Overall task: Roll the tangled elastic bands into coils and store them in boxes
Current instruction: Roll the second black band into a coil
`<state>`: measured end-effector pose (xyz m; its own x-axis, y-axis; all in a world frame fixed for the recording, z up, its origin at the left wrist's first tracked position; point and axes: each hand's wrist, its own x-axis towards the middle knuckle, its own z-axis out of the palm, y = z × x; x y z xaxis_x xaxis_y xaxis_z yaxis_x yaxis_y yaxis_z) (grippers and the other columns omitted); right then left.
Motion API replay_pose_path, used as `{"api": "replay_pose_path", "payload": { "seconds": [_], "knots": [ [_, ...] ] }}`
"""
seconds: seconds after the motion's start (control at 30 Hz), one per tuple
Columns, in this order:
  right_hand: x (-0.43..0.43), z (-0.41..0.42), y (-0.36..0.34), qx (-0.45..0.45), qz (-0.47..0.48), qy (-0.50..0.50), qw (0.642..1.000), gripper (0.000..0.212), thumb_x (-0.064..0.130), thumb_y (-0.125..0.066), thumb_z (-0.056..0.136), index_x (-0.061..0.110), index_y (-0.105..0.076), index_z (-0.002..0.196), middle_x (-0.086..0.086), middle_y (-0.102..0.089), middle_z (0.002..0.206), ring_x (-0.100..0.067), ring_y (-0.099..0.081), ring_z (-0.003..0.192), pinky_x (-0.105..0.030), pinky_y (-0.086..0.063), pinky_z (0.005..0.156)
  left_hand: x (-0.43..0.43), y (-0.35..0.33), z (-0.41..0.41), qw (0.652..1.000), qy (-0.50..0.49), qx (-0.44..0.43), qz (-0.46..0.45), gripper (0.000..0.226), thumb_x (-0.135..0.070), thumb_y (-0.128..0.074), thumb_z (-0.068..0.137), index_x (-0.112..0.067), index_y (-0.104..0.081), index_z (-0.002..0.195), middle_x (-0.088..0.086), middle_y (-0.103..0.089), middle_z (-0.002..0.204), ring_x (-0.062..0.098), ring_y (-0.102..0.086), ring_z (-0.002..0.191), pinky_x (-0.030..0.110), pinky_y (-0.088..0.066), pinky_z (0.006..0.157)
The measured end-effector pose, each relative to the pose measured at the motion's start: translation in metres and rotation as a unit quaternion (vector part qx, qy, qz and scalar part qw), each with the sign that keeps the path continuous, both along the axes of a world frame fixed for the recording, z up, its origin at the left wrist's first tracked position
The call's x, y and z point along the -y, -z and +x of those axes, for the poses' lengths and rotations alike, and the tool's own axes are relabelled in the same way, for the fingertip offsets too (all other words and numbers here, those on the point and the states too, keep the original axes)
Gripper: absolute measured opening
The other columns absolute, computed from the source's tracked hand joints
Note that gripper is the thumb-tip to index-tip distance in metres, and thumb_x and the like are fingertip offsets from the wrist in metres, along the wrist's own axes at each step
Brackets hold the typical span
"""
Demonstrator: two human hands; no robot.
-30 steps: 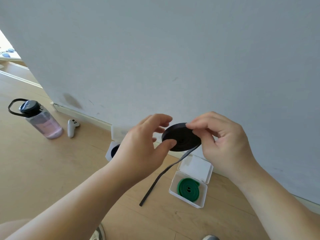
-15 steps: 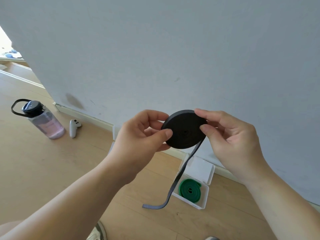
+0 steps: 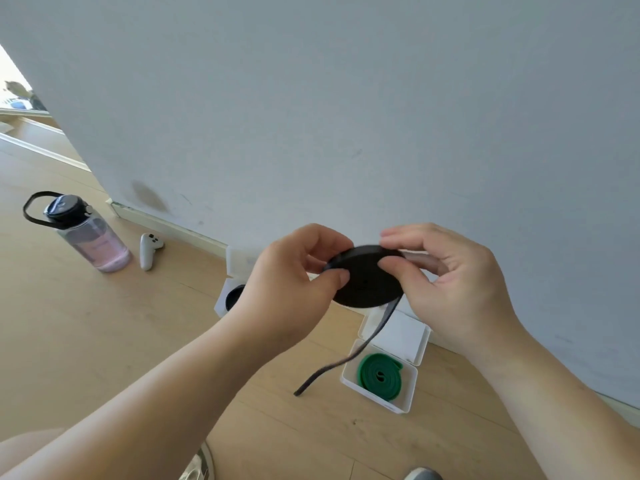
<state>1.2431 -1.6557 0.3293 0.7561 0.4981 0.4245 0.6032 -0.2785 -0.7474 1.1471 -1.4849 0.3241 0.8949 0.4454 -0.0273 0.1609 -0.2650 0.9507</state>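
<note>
A black elastic band coil (image 3: 367,287) is held in the air in front of the wall. My left hand (image 3: 287,289) pinches its left edge between thumb and fingers. My right hand (image 3: 453,282) pinches its right side, thumb on the flat face. A loose black tail (image 3: 360,351) hangs down from the coil's lower right. Below it on the floor stands an open white box (image 3: 408,403) with a green coiled band (image 3: 379,372) inside. A second open white box (image 3: 221,303) with a dark coil (image 3: 235,296) shows partly behind my left wrist.
A clear water bottle (image 3: 86,237) with a black lid and loop stands on the wooden floor at left. A white controller (image 3: 149,249) lies beside it. The grey wall and its skirting run diagonally behind the boxes. Shoe tips show at the bottom edge.
The coil tilted flatter and my hands shifted their pinches round its edge. The hanging tail swung and now ends a little left of the green band's box.
</note>
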Motion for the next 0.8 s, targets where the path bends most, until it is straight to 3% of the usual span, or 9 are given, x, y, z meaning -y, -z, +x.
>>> {"api": "replay_pose_path", "payload": {
  "seconds": [0.07,0.2,0.3,0.43,0.7,0.8],
  "knots": [
    [0.002,0.002,-0.004,-0.050,0.017,0.009,0.999,0.035,-0.001,-0.076,0.088,0.029,-0.077,0.105,0.016,-0.077,0.100,-0.005,-0.073,0.098,-0.013,-0.055,0.088,-0.005,-0.003,0.000,0.992,-0.024,0.019,-0.119,0.027,0.000,-0.072,0.090,-0.025,-0.071,0.100,-0.004,-0.075,0.093,0.017,-0.074,0.091,0.043,-0.066,0.077],
    [0.005,0.004,-0.011,-0.137,0.062,0.012,0.989,0.041,-0.001,-0.073,0.090,0.036,-0.077,0.107,0.016,-0.079,0.102,-0.009,-0.074,0.097,-0.018,-0.056,0.090,-0.004,-0.008,-0.002,0.974,-0.032,0.047,-0.221,0.023,0.006,-0.069,0.092,-0.011,-0.066,0.106,0.006,-0.073,0.092,0.022,-0.075,0.089,0.049,-0.066,0.075],
    [0.002,0.003,-0.012,-0.183,0.082,0.008,0.980,0.042,-0.006,-0.074,0.087,0.034,-0.080,0.099,0.008,-0.081,0.096,-0.012,-0.076,0.092,-0.024,-0.059,0.090,-0.003,-0.002,-0.001,0.984,-0.030,0.025,-0.171,0.023,0.004,-0.070,0.091,-0.015,-0.064,0.102,0.005,-0.074,0.098,0.023,-0.075,0.093,0.047,-0.065,0.079],
    [0.001,0.004,-0.010,-0.156,0.056,0.016,0.986,0.045,-0.009,-0.077,0.082,0.035,-0.082,0.090,0.005,-0.078,0.093,-0.012,-0.074,0.086,-0.029,-0.059,0.087,-0.006,0.003,0.001,0.995,-0.025,-0.006,-0.095,0.025,0.000,-0.072,0.089,-0.023,-0.062,0.093,0.000,-0.076,0.092,0.021,-0.077,0.084,0.048,-0.063,0.085],
    [0.005,0.010,-0.009,-0.181,0.081,0.017,0.980,0.039,-0.003,-0.079,0.084,0.036,-0.081,0.092,0.010,-0.081,0.092,-0.008,-0.075,0.089,-0.015,-0.056,0.083,-0.002,0.003,0.000,0.987,-0.020,0.027,-0.155,0.021,0.005,-0.072,0.089,-0.014,-0.065,0.096,0.006,-0.074,0.099,0.031,-0.073,0.099,0.041,-0.066,0.077],
    [0.006,0.010,-0.008,-0.161,0.068,0.023,0.984,0.037,-0.005,-0.077,0.085,0.032,-0.081,0.088,0.011,-0.080,0.085,-0.005,-0.075,0.081,-0.011,-0.054,0.079,-0.002,0.004,0.000,0.995,-0.007,0.007,-0.099,0.020,-0.007,-0.076,0.089,-0.021,-0.066,0.099,-0.006,-0.076,0.096,0.016,-0.073,0.099,0.037,-0.062,0.085]
  ]
}}
